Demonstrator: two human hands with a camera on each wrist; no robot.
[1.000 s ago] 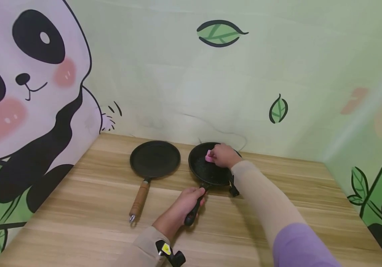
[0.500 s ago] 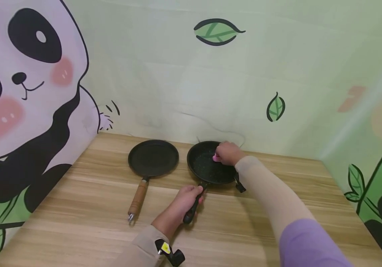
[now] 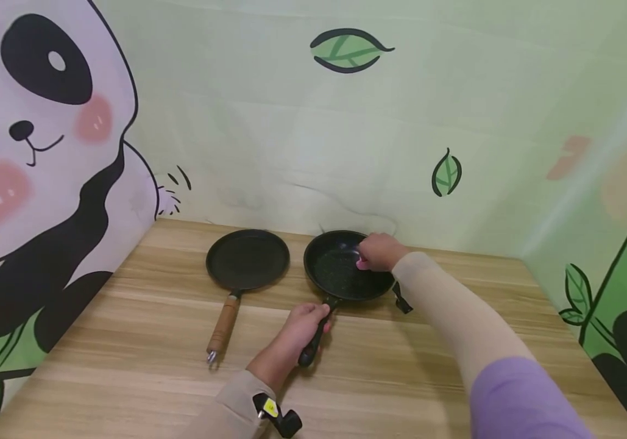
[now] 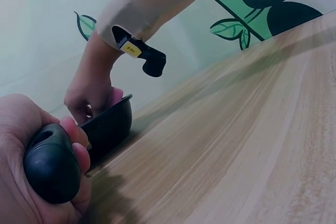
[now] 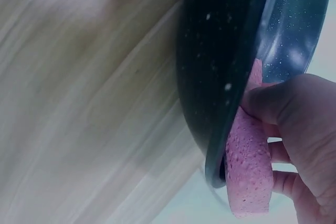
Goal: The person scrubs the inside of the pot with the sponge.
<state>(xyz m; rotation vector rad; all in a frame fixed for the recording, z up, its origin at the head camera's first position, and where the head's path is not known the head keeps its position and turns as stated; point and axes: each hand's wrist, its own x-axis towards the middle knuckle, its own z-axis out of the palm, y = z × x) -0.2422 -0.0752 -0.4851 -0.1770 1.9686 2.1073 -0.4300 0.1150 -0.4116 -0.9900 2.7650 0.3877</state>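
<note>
A black frying pan [image 3: 335, 268] with pale speckles sits on the wooden table. My left hand [image 3: 303, 326] grips its black handle [image 4: 52, 165], fingers wrapped round it. Inside the pan, at its right side, my right hand [image 3: 380, 251] pinches a pink sponge [image 5: 249, 161] between thumb and fingers. Seen from the right wrist, the porous sponge lies along the inner side of the pan's rim and partly stands out past it. Most of the sponge is hidden by the hand in the head view.
Left of the frying pan lies a flat black griddle pan [image 3: 247, 259] with a wooden handle [image 3: 222, 326]. Behind the wooden table [image 3: 379, 378] rises a pale green wall [image 3: 247, 122] with a printed panda and leaves.
My right hand has moved the sponge rightward across the pan, from near its middle to its right side. The left hand keeps its hold on the handle. The head view has shifted slightly.
</note>
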